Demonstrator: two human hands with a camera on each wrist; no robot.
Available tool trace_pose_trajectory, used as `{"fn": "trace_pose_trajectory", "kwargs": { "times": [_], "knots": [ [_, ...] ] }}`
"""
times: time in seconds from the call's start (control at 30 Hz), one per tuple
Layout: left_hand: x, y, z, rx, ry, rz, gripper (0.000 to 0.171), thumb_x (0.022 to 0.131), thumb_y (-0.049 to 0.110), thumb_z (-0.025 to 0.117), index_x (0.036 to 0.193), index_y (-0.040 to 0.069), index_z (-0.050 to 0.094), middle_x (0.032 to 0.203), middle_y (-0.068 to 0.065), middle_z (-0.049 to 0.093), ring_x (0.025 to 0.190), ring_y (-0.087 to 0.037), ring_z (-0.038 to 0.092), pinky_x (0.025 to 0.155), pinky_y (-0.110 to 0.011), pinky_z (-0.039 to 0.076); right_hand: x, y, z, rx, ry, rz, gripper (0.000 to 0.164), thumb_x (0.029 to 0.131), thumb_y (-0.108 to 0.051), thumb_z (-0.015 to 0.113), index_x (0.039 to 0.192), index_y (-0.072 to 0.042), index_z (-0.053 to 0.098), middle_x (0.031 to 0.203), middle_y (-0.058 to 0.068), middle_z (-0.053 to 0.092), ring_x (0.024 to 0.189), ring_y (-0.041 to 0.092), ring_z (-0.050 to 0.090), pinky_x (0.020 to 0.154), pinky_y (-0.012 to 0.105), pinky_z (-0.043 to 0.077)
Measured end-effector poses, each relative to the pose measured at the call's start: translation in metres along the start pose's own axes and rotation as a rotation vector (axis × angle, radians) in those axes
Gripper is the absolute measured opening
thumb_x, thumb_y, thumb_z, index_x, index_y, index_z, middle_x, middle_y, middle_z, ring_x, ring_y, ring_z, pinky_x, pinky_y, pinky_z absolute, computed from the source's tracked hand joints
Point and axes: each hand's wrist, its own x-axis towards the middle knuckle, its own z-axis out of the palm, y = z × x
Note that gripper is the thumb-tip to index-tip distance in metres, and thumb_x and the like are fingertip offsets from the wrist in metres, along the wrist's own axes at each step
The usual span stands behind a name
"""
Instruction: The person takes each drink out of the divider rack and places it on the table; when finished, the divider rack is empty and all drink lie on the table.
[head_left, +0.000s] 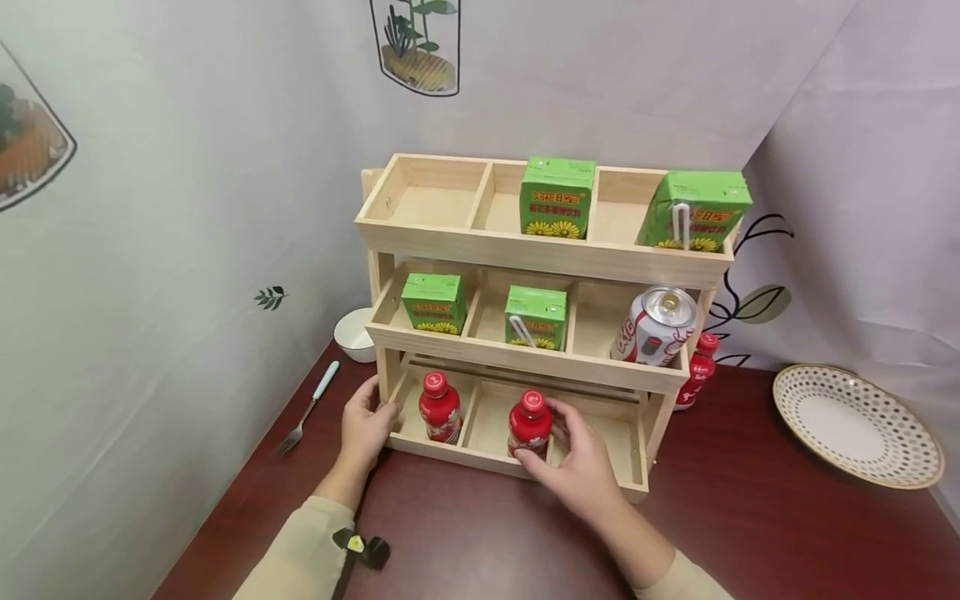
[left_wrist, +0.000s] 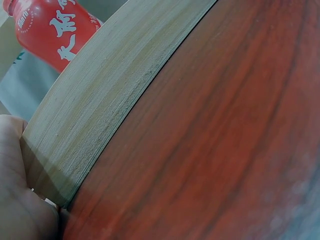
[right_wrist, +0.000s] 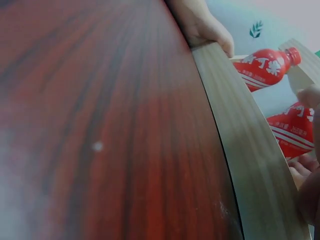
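My right hand (head_left: 582, 465) holds a red plastic drink bottle (head_left: 529, 427), thumb in front and fingers behind. That bottle stands upright in the middle compartment of the bottom tier of a three-tier wooden rack (head_left: 465, 454). At the rack's lower left corner, my left hand (head_left: 363, 427) grips the end of the bottom tier; the right wrist view shows this hand (right_wrist: 202, 25) at the corner too. Another red bottle (head_left: 440, 410) stands in the bottom left compartment, and its white lettering shows in the left wrist view. Nothing stands in the bottom right compartment.
Green drink cartons (head_left: 558, 198) occupy the upper tiers, with a silver can (head_left: 654, 325) at middle right. A fork (head_left: 307, 408) and white bowl (head_left: 354, 335) lie left of the rack. Right of it are another red bottle (head_left: 697, 373) and a dotted plate (head_left: 907, 442).
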Motion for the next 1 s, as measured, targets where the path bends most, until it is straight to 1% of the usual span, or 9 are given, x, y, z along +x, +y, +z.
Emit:
{"fn": "trace_pose_trajectory", "kwargs": {
  "times": [0.13,0.23,0.3,0.37,0.4,0.53,0.73,0.9,1.0],
  "knots": [
    [0.002,-0.001,-0.001,0.007,0.003,0.002,0.052,0.075,-0.012,0.056,0.126,-0.001,0.06,0.114,-0.021,0.064,0.099,-0.026,0.059,0.073,-0.019,0.048,0.003,-0.001,0.004,-0.043,0.002,0.021,0.077,0.065,-0.026,0.091,0.13,-0.012,0.052,0.116,-0.001,0.064,0.103,0.014,0.064,0.09,0.032,0.049],
    [0.006,-0.013,-0.001,-0.006,0.001,-0.009,0.053,0.075,-0.013,0.056,0.126,0.0,0.06,0.115,-0.02,0.064,0.1,-0.027,0.059,0.073,-0.019,0.048,0.003,-0.001,0.005,-0.068,0.014,0.008,0.072,0.065,-0.022,0.091,0.127,-0.012,0.055,0.113,-0.002,0.066,0.101,0.012,0.065,0.088,0.032,0.05],
    [0.009,-0.022,0.001,-0.008,0.001,-0.017,0.054,0.075,-0.013,0.056,0.127,0.002,0.06,0.115,-0.019,0.064,0.101,-0.026,0.058,0.074,-0.019,0.047,0.003,-0.001,0.004,-0.059,0.017,0.0,0.071,0.066,-0.019,0.09,0.127,-0.012,0.055,0.111,-0.002,0.066,0.101,0.012,0.065,0.088,0.031,0.05],
    [0.012,-0.032,0.002,-0.023,0.007,-0.029,0.054,0.075,-0.012,0.057,0.126,0.005,0.061,0.114,-0.017,0.065,0.1,-0.024,0.058,0.075,-0.019,0.047,0.003,-0.001,0.003,-0.05,0.015,-0.008,0.07,0.066,-0.017,0.09,0.127,-0.012,0.055,0.111,-0.002,0.066,0.101,0.013,0.065,0.087,0.031,0.051],
    [0.012,-0.033,0.003,-0.022,0.01,-0.032,0.054,0.075,-0.012,0.057,0.126,0.007,0.062,0.113,-0.016,0.065,0.099,-0.024,0.059,0.075,-0.019,0.047,0.002,0.0,0.003,-0.044,0.012,-0.009,0.07,0.066,-0.017,0.09,0.127,-0.012,0.055,0.111,-0.002,0.066,0.101,0.013,0.065,0.088,0.031,0.05],
    [0.012,-0.036,0.004,-0.025,0.015,-0.033,0.054,0.074,-0.011,0.057,0.124,0.009,0.062,0.111,-0.014,0.065,0.096,-0.023,0.059,0.074,-0.021,0.048,0.001,0.0,0.001,-0.035,0.009,-0.008,0.068,0.068,-0.017,0.089,0.127,-0.013,0.055,0.111,-0.002,0.066,0.101,0.013,0.065,0.088,0.031,0.05],
    [0.011,-0.036,0.004,-0.057,-0.004,-0.032,0.055,0.073,-0.012,0.056,0.124,0.008,0.061,0.11,-0.015,0.064,0.095,-0.025,0.058,0.071,-0.024,0.049,-0.001,0.001,0.003,0.0,0.024,-0.014,0.067,0.07,-0.019,0.088,0.129,-0.014,0.055,0.113,-0.002,0.065,0.102,0.011,0.065,0.088,0.029,0.05],
    [0.011,-0.036,0.004,-0.068,-0.005,-0.047,0.055,0.073,-0.012,0.057,0.124,0.009,0.06,0.11,-0.014,0.063,0.095,-0.025,0.057,0.07,-0.024,0.049,-0.002,0.0,0.003,0.031,0.05,-0.03,0.068,0.071,-0.021,0.087,0.131,-0.01,0.055,0.118,0.003,0.064,0.105,0.016,0.064,0.088,0.027,0.049],
    [0.012,-0.036,0.003,-0.07,-0.012,-0.059,0.055,0.074,-0.011,0.057,0.126,0.009,0.059,0.112,-0.014,0.062,0.096,-0.024,0.056,0.071,-0.024,0.049,-0.002,-0.001,0.001,0.018,0.062,-0.051,0.068,0.071,-0.023,0.087,0.131,-0.011,0.056,0.118,0.002,0.065,0.106,0.017,0.064,0.09,0.025,0.048]
  ]
}}
